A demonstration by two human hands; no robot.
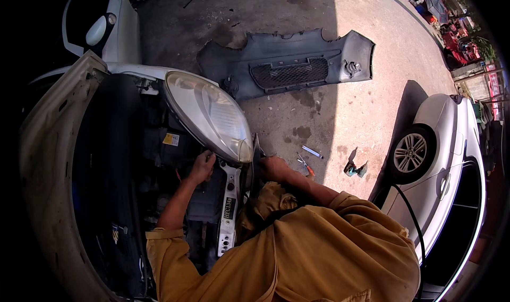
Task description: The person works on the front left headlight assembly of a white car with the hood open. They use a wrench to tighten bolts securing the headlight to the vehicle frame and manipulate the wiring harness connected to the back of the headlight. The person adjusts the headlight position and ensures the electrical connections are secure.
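Observation:
A large clear headlight (210, 113) sits at the front corner of a white car whose hood is raised. My left hand (202, 167) is over the engine bay, beside the headlight's inner rear edge. Its fingers are curled closed, and whatever they hold is hidden. On the car's outer front side, my right hand (272, 168) reaches in just below the headlight's tip. The fingers of that hand are in shadow and hard to make out. Between my hands runs a pale metal front crossmember (227, 233) with holes in it.
A detached dark bumper (287, 63) with a mesh grille lies on the concrete ahead. To the right are a red-handled screwdriver (308, 168), a blue-and-white stick-shaped object (312, 152) and a green tool (355, 169). A parked silver-white car (441, 158) stands farther right. The raised hood (58, 121) borders the left.

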